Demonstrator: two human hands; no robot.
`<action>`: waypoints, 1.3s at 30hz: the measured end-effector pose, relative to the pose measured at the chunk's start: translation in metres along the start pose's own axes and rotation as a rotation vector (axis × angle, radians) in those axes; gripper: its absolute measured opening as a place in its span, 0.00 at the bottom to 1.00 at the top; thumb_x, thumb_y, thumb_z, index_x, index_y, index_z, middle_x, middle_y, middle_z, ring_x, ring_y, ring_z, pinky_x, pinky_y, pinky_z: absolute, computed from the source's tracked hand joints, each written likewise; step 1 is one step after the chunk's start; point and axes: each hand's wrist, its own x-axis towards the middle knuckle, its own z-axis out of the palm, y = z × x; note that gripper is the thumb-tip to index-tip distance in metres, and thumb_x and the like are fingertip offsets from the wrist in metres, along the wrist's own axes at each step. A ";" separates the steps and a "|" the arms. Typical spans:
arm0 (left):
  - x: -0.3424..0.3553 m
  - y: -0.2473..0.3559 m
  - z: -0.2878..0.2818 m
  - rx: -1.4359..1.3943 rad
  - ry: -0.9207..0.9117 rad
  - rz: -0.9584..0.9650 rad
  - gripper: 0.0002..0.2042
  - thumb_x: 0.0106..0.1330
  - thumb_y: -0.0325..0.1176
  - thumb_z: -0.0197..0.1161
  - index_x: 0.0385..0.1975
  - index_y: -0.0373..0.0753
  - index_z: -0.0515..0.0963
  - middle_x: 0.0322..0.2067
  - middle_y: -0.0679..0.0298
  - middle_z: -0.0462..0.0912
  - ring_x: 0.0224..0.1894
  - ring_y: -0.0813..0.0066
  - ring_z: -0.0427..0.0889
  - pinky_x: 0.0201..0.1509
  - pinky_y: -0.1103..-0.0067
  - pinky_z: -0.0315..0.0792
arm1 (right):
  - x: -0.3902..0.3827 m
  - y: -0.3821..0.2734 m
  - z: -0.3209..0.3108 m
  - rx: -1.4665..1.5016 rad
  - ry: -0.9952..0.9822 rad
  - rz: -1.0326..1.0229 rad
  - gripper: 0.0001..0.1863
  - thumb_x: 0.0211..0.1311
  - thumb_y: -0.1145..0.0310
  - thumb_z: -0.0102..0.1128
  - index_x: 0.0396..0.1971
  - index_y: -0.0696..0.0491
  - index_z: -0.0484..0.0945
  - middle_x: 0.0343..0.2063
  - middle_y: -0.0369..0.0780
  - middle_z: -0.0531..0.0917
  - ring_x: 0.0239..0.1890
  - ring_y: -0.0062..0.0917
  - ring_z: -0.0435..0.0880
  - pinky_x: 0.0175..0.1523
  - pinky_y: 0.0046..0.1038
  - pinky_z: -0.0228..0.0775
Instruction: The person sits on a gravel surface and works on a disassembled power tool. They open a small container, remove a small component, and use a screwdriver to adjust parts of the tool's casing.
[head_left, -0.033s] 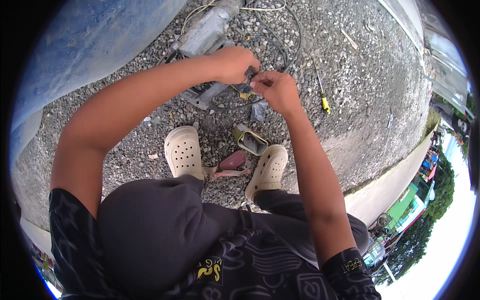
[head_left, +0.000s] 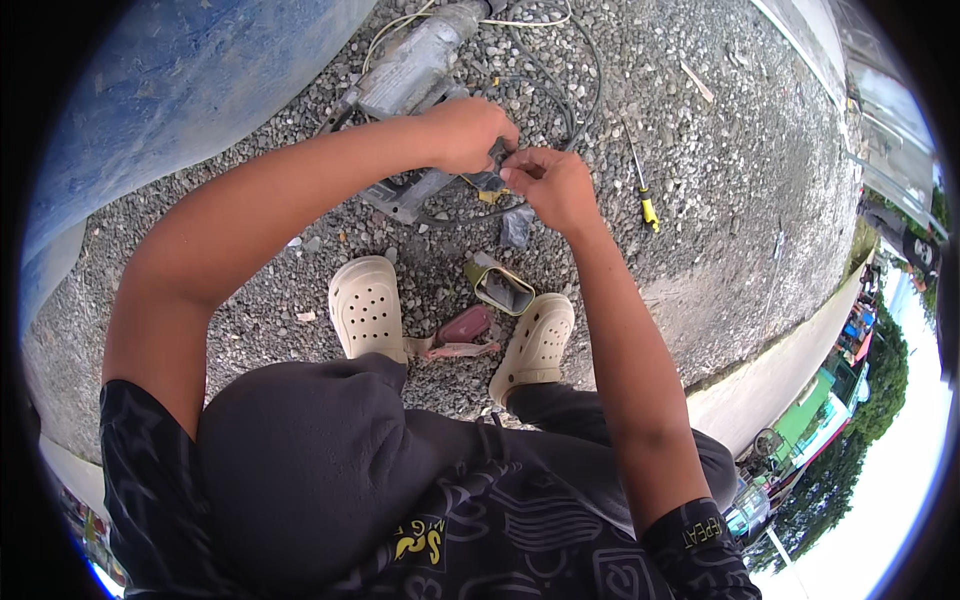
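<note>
A worn grey corded power tool [head_left: 405,85], like a heavy drill or demolition hammer, lies on the gravel in front of my feet. My left hand [head_left: 472,135] reaches over its handle end, fingers closed round a small dark part there. Thumb and fingers of my right hand [head_left: 553,183] are pinched together against that same part. Whatever lies between those fingertips is too small to make out. Below my hands are a yellow piece [head_left: 492,196] and a crumpled clear plastic bag [head_left: 516,228]. The tool's dark cable [head_left: 598,85] loops beyond my right hand.
A yellow-handled screwdriver [head_left: 648,208] lies on the gravel to the right. Between my beige clogs [head_left: 366,305] sit an open green case [head_left: 500,288] and a pink pouch [head_left: 465,325] with a strap. A big blue curved surface [head_left: 190,90] rises at the left.
</note>
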 end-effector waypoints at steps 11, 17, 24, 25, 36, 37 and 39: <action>-0.003 -0.005 0.002 -0.005 0.063 0.041 0.18 0.57 0.30 0.76 0.50 0.44 0.86 0.41 0.59 0.84 0.49 0.54 0.84 0.53 0.60 0.77 | -0.018 0.007 0.033 -0.141 0.292 -0.432 0.05 0.68 0.80 0.61 0.41 0.56 0.80 0.39 0.47 0.84 0.37 0.50 0.84 0.41 0.43 0.76; 0.001 -0.003 -0.001 -0.013 0.005 0.019 0.18 0.58 0.30 0.76 0.50 0.43 0.86 0.41 0.58 0.84 0.49 0.53 0.85 0.54 0.60 0.78 | -0.020 0.005 0.035 -0.003 0.304 -0.231 0.05 0.67 0.76 0.68 0.41 0.57 0.86 0.38 0.44 0.88 0.33 0.32 0.89 0.41 0.32 0.80; 0.000 -0.005 0.000 -0.005 0.004 0.039 0.17 0.58 0.30 0.76 0.49 0.43 0.86 0.42 0.58 0.84 0.49 0.54 0.85 0.54 0.60 0.78 | -0.008 0.013 0.021 0.539 0.087 0.122 0.11 0.66 0.75 0.72 0.44 0.65 0.86 0.38 0.45 0.90 0.37 0.26 0.90 0.45 0.27 0.84; -0.001 -0.005 0.000 0.000 0.021 0.051 0.17 0.58 0.30 0.75 0.49 0.43 0.86 0.42 0.59 0.84 0.49 0.54 0.85 0.54 0.60 0.78 | -0.007 0.014 0.020 0.652 0.066 0.162 0.12 0.65 0.76 0.72 0.44 0.67 0.85 0.38 0.45 0.90 0.37 0.28 0.91 0.46 0.27 0.85; 0.000 -0.002 -0.005 0.021 -0.033 0.019 0.19 0.57 0.32 0.76 0.51 0.45 0.86 0.50 0.55 0.85 0.57 0.51 0.83 0.61 0.58 0.77 | 0.000 0.007 0.012 0.735 0.034 0.261 0.11 0.60 0.77 0.77 0.37 0.67 0.84 0.34 0.45 0.89 0.34 0.28 0.91 0.42 0.25 0.89; 0.001 -0.003 -0.006 0.030 0.002 0.054 0.19 0.58 0.32 0.75 0.51 0.44 0.86 0.46 0.57 0.84 0.53 0.53 0.84 0.57 0.59 0.77 | 0.000 0.006 0.009 0.619 0.002 0.262 0.13 0.63 0.72 0.76 0.41 0.66 0.84 0.37 0.44 0.89 0.36 0.26 0.91 0.43 0.25 0.87; -0.001 -0.004 -0.003 0.040 0.032 0.098 0.18 0.58 0.31 0.74 0.50 0.43 0.86 0.38 0.60 0.82 0.45 0.56 0.85 0.49 0.61 0.78 | -0.003 0.006 0.007 0.396 0.023 0.166 0.13 0.65 0.71 0.75 0.41 0.65 0.84 0.36 0.43 0.90 0.35 0.25 0.91 0.42 0.25 0.85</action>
